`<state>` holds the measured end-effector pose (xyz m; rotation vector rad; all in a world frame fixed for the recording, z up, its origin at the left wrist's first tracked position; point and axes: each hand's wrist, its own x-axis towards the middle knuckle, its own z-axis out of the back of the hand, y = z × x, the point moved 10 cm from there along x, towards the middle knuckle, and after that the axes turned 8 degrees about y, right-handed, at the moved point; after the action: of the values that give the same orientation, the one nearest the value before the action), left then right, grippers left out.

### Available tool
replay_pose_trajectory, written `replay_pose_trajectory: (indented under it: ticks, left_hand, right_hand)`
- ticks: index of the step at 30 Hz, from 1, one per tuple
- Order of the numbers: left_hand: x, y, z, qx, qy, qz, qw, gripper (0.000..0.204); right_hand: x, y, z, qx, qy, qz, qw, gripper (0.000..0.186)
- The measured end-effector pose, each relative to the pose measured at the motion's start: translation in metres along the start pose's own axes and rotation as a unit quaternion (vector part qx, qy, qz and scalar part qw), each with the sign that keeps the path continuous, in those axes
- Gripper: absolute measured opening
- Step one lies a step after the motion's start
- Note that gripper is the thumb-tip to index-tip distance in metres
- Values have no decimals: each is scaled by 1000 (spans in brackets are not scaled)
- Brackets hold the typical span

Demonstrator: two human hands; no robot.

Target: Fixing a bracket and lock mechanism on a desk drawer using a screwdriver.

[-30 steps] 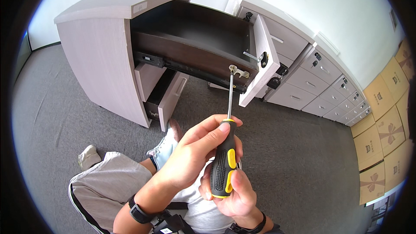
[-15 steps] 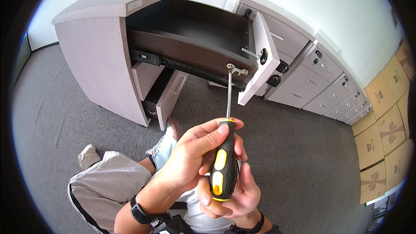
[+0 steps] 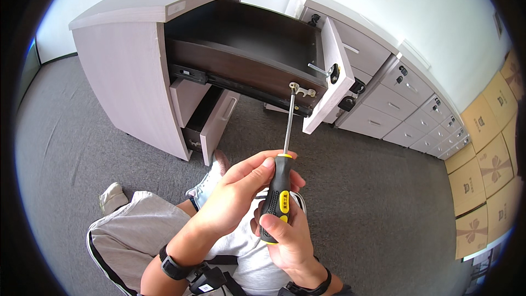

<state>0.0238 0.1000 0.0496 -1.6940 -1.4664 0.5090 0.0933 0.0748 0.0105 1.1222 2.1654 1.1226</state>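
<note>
A screwdriver (image 3: 281,172) with a black and yellow handle points up and away from me. My left hand (image 3: 235,194) is closed round the top of its handle, near the shaft. Lower down, my right hand (image 3: 293,241) grips the handle's end, thumb on its side. The shaft's tip meets the left end of a small metal bracket (image 3: 305,92) on the dark outer side of a pulled-out drawer (image 3: 235,64). Below the bracket runs a black slide rail (image 3: 249,92). The pale drawer front (image 3: 333,66) carries a black lock fitting (image 3: 334,74) with a metal rod.
The pale wood cabinet (image 3: 120,77) stands at left, a lower drawer (image 3: 218,123) also pulled out. More cabinets with drawers (image 3: 378,101) line the wall. Cardboard boxes (image 3: 468,186) are stacked at far right. My bent leg (image 3: 137,219) rests on the grey carpet (image 3: 383,203).
The screwdriver's handle has turned, showing another yellow panel, and its end has shifted slightly left. My right hand has re-gripped, its thumb now on the handle. The view has shifted slightly.
</note>
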Motion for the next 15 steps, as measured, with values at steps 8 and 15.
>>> replay_pose_trajectory:
  ticks: [8,15]
  left_hand:
    - [0,-2,3,69,-69,22,995,30]
    - [0,-9,-4,-17,-56,4,998,32]
  right_hand:
    - [-3,-13,-8,12,106,-2,994,68]
    - [-21,-6,-17,55,184,-34,981,60]
